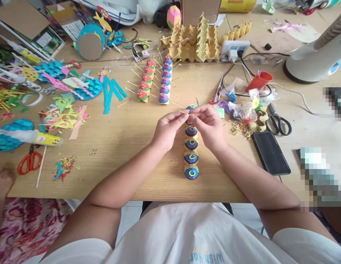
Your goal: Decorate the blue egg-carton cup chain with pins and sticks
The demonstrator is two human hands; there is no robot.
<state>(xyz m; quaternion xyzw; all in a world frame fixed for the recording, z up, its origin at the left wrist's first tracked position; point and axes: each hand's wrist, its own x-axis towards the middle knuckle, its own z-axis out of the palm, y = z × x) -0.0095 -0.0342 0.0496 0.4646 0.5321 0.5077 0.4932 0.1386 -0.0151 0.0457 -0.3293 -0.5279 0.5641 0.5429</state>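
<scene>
My left hand (170, 126) pinches a thin pale stick (184, 112) between thumb and fingertips, just above the far end of a row of egg-carton cups (191, 158). The cups are covered in dark blue with yellow rings on top. My right hand (209, 124) meets the left, its thumb and finger closed at the stick's other end. Both hands partly hide the farthest blue cup (191, 107), beside which thin sticks with coloured tips poke out. Farther off stand a red-and-green cup row (146, 77) and a purple cup row (165, 80), both with similar sticks.
At right lie a black phone (271, 153), black-handled scissors (279, 123), a red cup (260, 80) and small bags of clay (243, 106). Orange scissors (29, 161), a glue bottle (46, 138) and paper scraps (62, 113) lie left. Egg cartons (184, 47) stand behind. Another person's hand (2, 179) rests at far left.
</scene>
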